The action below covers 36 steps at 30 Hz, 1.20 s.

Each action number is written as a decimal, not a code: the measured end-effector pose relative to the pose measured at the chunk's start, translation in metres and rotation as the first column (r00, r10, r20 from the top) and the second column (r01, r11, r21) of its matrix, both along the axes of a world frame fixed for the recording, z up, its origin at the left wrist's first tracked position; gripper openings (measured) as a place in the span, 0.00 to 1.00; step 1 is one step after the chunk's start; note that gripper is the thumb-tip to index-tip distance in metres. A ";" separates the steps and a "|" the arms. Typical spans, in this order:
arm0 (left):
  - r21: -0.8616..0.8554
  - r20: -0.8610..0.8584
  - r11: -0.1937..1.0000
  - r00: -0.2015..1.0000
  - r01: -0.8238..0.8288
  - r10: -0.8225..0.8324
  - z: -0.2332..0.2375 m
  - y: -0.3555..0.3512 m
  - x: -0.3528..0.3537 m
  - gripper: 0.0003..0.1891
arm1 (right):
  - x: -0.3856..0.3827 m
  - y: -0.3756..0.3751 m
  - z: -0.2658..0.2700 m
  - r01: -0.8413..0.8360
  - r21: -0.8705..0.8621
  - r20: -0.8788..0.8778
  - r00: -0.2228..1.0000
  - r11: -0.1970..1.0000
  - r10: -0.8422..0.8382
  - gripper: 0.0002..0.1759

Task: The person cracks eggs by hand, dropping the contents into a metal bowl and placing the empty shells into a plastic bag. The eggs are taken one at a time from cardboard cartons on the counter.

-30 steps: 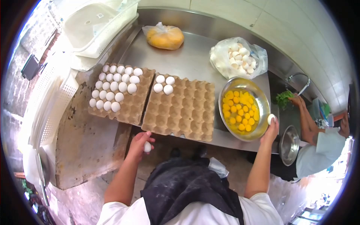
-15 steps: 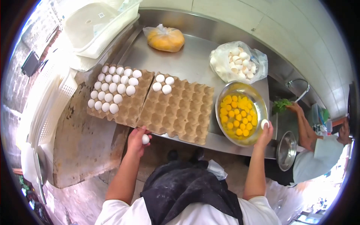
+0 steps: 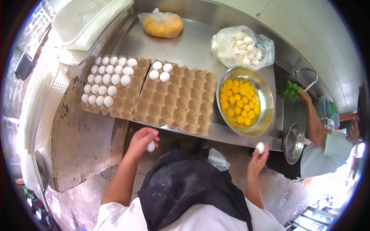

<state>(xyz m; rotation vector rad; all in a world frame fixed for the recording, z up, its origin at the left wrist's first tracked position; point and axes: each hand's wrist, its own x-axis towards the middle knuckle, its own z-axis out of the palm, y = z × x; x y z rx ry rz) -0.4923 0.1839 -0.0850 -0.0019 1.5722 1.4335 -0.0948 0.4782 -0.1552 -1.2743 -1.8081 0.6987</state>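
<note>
Below the counter (image 3: pixel 192 46) edge, low in the frame, the left hand (image 3: pixel 140 141) holds 1 white egg (image 3: pixel 151 146) in a closed grip and the right hand (image 3: pixel 255 161) pinches the other egg (image 3: pixel 260 147) at its fingertips. With no steel beneath, a loose pinch could drop either, short of the bowl (image 3: pixel 266 104).

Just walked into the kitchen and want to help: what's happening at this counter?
A person in a dark apron holds a white egg in the left hand and a second egg in the right hand, both just off the near edge of the steel counter. A metal bowl there holds many yolks. One carton tray is partly filled with eggs; the other tray holds three. A co-worker handles greens at the right.
</note>
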 end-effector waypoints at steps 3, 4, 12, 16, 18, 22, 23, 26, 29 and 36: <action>0.026 -0.025 0.998 0.998 0.062 -0.061 0.006 0.014 -0.001 0.13 | -0.023 -0.030 -0.002 -0.032 0.060 0.092 0.995 0.998 0.026 0.26; 0.066 -0.058 0.993 0.994 0.098 -0.095 0.005 0.018 -0.001 0.13 | -0.030 -0.035 0.004 -0.038 0.061 0.091 0.995 0.997 0.032 0.26; 0.113 -0.126 0.961 0.963 0.253 -0.238 0.026 0.045 -0.003 0.13 | -0.032 -0.025 -0.002 -0.071 0.261 0.310 0.951 0.963 -0.014 0.25; 0.149 -0.222 0.894 0.895 0.423 -0.386 0.043 0.067 0.003 0.17 | -0.047 -0.027 0.028 -0.009 0.202 0.060 0.998 0.979 -0.004 0.25; 0.135 -0.386 0.836 0.805 0.532 -0.450 0.059 0.088 0.002 0.19 | -0.069 -0.028 0.060 -0.035 0.068 -0.096 0.995 0.997 0.041 0.25; 0.086 -0.718 0.706 0.535 0.703 -0.445 0.074 0.162 0.005 0.24 | -0.124 0.000 0.112 -0.336 -0.463 -0.530 0.847 0.820 0.048 0.25; 0.010 -0.752 0.704 0.469 0.711 -0.463 0.081 0.181 0.009 0.25 | -0.137 0.010 0.118 -0.451 -0.539 -0.617 0.786 0.711 0.031 0.25; 0.052 -0.880 0.727 0.376 0.685 -0.291 0.064 0.232 0.020 0.26 | -0.167 0.045 0.115 -0.569 -0.594 -0.636 0.765 0.569 0.102 0.26; 0.045 -0.881 0.733 0.373 0.678 -0.291 0.057 0.261 0.025 0.24 | -0.190 0.057 0.120 -0.576 -0.614 -0.597 0.786 0.540 0.159 0.26; 0.007 -0.836 0.757 0.420 0.653 -0.355 0.052 0.282 0.024 0.21 | -0.204 0.081 0.100 -0.548 -0.609 -0.501 0.826 0.573 0.258 0.28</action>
